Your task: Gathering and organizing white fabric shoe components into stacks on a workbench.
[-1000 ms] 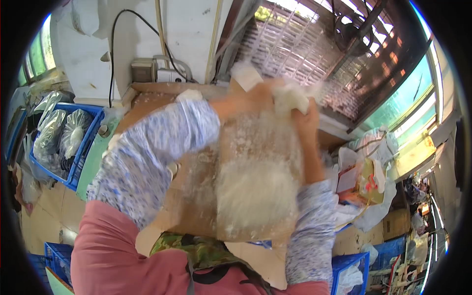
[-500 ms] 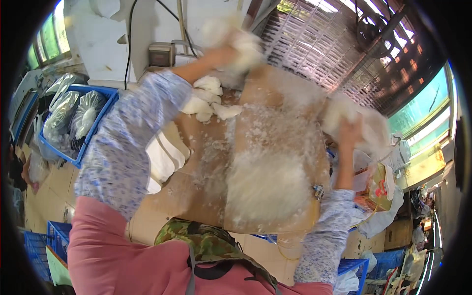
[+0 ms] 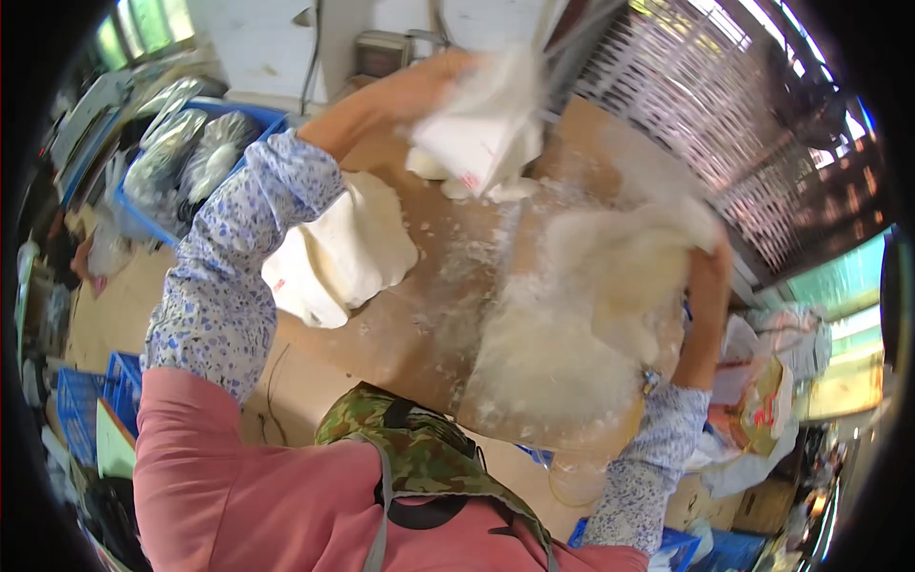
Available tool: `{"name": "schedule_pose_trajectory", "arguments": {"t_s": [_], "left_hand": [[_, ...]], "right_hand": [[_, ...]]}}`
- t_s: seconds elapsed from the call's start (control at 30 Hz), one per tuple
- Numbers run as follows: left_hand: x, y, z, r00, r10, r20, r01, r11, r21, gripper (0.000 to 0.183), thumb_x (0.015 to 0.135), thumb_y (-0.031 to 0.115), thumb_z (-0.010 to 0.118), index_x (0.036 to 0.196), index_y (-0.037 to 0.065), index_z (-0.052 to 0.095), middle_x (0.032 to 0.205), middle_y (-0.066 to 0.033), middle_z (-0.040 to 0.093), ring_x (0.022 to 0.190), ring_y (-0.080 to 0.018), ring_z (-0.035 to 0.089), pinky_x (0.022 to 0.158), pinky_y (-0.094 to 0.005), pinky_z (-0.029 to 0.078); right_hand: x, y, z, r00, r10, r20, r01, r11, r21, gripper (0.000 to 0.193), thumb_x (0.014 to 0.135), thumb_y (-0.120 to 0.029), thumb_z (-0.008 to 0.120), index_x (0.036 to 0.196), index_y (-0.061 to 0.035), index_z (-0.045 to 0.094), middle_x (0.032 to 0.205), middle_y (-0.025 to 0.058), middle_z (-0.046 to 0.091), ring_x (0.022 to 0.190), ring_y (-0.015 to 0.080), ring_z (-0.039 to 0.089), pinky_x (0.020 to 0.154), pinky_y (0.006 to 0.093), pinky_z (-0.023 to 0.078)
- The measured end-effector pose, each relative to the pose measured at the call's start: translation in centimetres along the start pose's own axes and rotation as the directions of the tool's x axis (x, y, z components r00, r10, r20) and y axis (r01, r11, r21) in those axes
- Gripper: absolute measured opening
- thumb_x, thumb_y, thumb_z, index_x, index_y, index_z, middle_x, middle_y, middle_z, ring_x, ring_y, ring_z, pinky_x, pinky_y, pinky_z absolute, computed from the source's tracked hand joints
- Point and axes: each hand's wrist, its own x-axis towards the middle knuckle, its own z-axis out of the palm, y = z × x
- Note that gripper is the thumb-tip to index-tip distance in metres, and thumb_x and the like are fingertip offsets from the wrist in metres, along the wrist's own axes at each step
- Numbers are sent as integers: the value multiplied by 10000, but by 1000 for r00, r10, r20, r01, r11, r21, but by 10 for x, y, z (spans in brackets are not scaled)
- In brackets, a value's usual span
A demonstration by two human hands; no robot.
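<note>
Your left hand (image 3: 446, 74) was closed on a white sheet (image 3: 477, 129), motion-blurred, fingers partly hidden; the sheet hung over a small white pile (image 3: 515, 190) near the back of the table (image 3: 419, 305). Your right hand (image 3: 710, 262) was gripping a pale sheet (image 3: 658, 243), fingers too smeared to separate; that sheet spread over the brown board (image 3: 583, 133), its lower part above or against the powder patch (image 3: 553, 367), can't tell which. Red print showed on the left hand's sheet, too blurred to make out. A stack of white sheets (image 3: 367, 238) lay by your left sleeve (image 3: 219, 248), with small red print (image 3: 278, 285) at its near-left corner. Brown, powder-flecked tabletop gave you room between stack and board. The near edge ran just ahead of your camouflage apron (image 3: 391, 443); the lattice (image 3: 696, 124) bounded the far right. Farther out: a blue crate (image 3: 272, 120) of clear bags on the left, and a package (image 3: 762, 410) with large red print beyond your right forearm.
</note>
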Motion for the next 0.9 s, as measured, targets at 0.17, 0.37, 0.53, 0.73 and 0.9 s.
{"name": "schedule_pose_trajectory", "arguments": {"t_s": [0.17, 0.37, 0.53, 0.73, 0.9], "left_hand": [[-9, 15, -38, 980, 47, 192, -160, 759, 631, 403, 716, -66, 490, 1091, 54, 576, 1069, -129, 584, 1009, -295, 558, 887, -362, 439], [-69, 106, -50, 989, -150, -6, 146, 951, 272, 484, 679, -52, 482, 1156, 7, 535, 1138, -99, 563, 1094, -231, 531, 960, -323, 393], [-124, 144, -72, 857, -511, -65, 497, 854, -156, 445, 788, 80, 594, 1221, 6, 521, 1174, -63, 556, 1091, -152, 529, 944, -290, 418], [-247, 41, -64, 599, -763, -244, 660, 643, -389, 549, 768, -45, 543, 1304, 54, 479, 1131, -85, 579, 1043, -200, 561, 922, -323, 439], [-321, -49, -64, 451, -596, -665, 830, 554, 66, 502, 782, -73, 473, 1271, 37, 475, 1178, -168, 534, 1105, -295, 526, 953, -365, 407]], "right_hand": [[28, -21, 42, 984, -62, 166, 116, 935, -337, 299, 788, 26, 500, 1074, -4, 582, 916, 49, 597, 847, 140, 544, 791, 270, 437], [29, -97, 95, 889, -36, 457, 205, 923, -326, 362, 664, 38, 560, 1025, 6, 564, 841, 76, 590, 782, 149, 558, 730, 258, 445], [59, -123, 152, 690, -53, 722, 162, 983, -82, 370, 678, -61, 604, 1038, 12, 560, 856, 84, 599, 792, 149, 567, 726, 262, 456], [99, -61, 350, 108, -46, 993, -228, 971, 70, 315, 753, -112, 601, 1045, -1, 564, 929, 40, 608, 853, 112, 547, 735, 261, 453], [89, 36, 510, 387, 42, 921, -106, 994, -1, 340, 750, -56, 552, 1085, -10, 589, 963, 68, 634, 886, 147, 571, 788, 267, 457]]}}
